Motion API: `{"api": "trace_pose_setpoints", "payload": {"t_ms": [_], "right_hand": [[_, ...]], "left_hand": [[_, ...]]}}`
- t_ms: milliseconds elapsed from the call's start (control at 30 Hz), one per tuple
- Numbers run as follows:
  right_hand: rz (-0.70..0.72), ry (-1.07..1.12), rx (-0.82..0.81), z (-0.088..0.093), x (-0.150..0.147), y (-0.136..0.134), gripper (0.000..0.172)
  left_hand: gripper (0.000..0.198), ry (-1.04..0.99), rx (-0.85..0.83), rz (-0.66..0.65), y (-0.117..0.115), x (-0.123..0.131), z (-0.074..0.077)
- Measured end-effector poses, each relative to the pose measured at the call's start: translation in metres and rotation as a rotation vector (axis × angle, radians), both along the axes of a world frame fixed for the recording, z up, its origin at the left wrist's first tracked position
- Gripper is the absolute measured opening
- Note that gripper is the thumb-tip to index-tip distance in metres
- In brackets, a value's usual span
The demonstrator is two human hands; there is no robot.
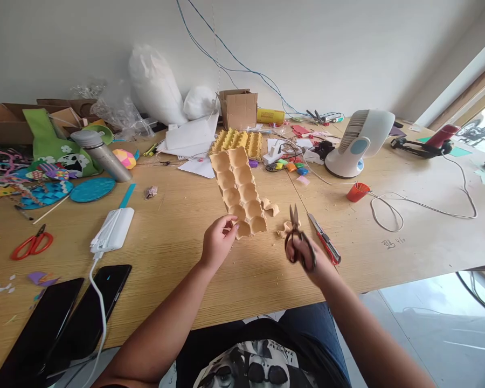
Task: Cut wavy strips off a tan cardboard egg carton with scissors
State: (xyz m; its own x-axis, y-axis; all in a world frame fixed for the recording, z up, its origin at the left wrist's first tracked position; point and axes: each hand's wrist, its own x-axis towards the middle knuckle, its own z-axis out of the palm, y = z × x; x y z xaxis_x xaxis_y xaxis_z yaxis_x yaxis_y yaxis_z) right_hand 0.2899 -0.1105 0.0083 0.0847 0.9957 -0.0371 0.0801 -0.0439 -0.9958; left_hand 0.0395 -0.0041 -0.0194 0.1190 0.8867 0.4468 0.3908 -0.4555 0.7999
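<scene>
My left hand (219, 241) pinches the near left corner of a tan egg carton (239, 192), a strip two cups wide that is tilted up off the table. In my right hand (301, 252) is a pair of dark-handled scissors (294, 215), its blades pointing away from me and slightly parted. The blades are apart from the carton. Torn carton scraps (270, 207) lie just right of the strip, with another scrap (283, 230) beside the scissors. A red utility knife (325, 240) rests to the right of my right hand.
Behind the carton stand a yellow egg tray (234, 141) and a cardboard box (238, 108). A white fan (361, 143) and a red cup (358, 192) are to the right. Leftward lie a power bank (113, 229), red-handled scissors (33, 243), phones (92, 307) and a steel bottle (103, 156).
</scene>
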Motion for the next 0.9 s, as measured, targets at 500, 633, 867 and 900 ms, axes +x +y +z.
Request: {"api": "trace_pose_setpoints", "payload": {"t_ms": [500,633,867,900], "right_hand": [[0.213,-0.344,-0.026,-0.024,-0.055,-0.027,0.018],[0.178,-0.351,-0.018,-0.027,-0.062,-0.020,0.021],[0.157,-0.332,0.012,-0.029,-0.065,-0.020,0.020],[0.156,-0.333,0.013,-0.030,-0.065,-0.020,0.020]], "left_hand": [[0.023,0.029,0.171,0.074,-0.007,-0.001,0.011],[0.024,0.052,0.223,0.069,-0.013,0.000,0.016],[0.025,0.099,0.270,0.043,-0.019,0.001,0.020],[0.026,0.106,0.277,0.039,-0.020,0.001,0.020]]}}
